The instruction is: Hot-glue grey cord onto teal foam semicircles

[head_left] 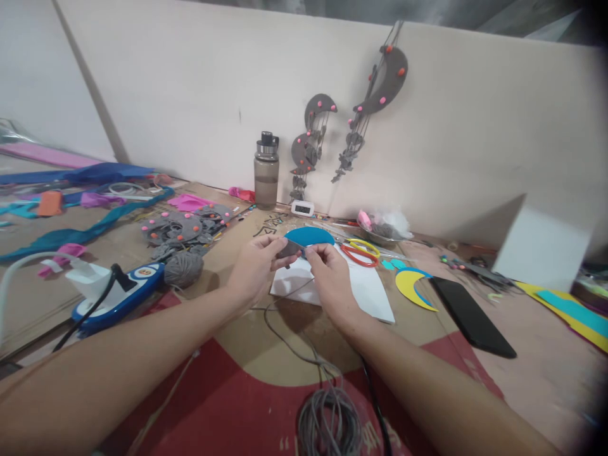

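My left hand is closed, pinching a small grey felt-like piece between thumb and fingers. Close beside it, my right hand is pinched at the piece's right edge; what lies between its fingertips is too small to name. A grey cord trails below my hands to a loose coil near me. Under the hands lie white paper sheets, with a blue rounded shape behind. Scissors with red and yellow handles rest just right of my right hand.
A yellow crescent and a black phone lie right. Leftward are a grey yarn ball, dotted grey pieces and a power strip. A bottle stands behind; grey moon hangings hang against the wall.
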{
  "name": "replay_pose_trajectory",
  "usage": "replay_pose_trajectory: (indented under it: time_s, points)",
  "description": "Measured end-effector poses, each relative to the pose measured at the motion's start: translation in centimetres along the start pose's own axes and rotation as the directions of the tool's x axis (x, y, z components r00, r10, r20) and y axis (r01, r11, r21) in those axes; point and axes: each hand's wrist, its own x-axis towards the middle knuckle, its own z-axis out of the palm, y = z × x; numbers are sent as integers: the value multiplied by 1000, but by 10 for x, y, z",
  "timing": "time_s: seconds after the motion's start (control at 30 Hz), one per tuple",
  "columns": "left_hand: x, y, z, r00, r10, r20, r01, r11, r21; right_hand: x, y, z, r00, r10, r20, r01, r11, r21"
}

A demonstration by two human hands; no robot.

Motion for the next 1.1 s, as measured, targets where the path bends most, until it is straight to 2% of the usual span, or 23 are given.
replay_pose_trajectory:
  time_s: [0.27, 0.5, 0.67, 0.8, 0.97, 1.1]
  points:
    - [-1, -1, 0, 1000, -12, 14, 13, 999, -42, 2, 7, 4, 996, 87, 32, -92, 974, 209]
    - [2, -3, -4, 997, -57, 48, 60, 996, -72, 1, 5, 6, 986, 155, 60, -166, 924, 344]
    - [6, -2, -5, 987, -155, 28, 158, 979, -132, 0, 5, 7, 987, 149, 66, -163, 918, 362]
    - [6, 0, -4, 977, -206, 57, 213, 964, -159, 2, 5, 7, 986, 156, 54, -165, 913, 372]
    - [4, 1, -3, 978, -195, 71, 205, 964, -167, 1, 3, 7, 982, 186, 37, -186, 902, 389]
    - [5, 1, -5, 986, -156, 58, 163, 977, -140, -1, 6, 7, 989, 143, 46, -150, 924, 352]
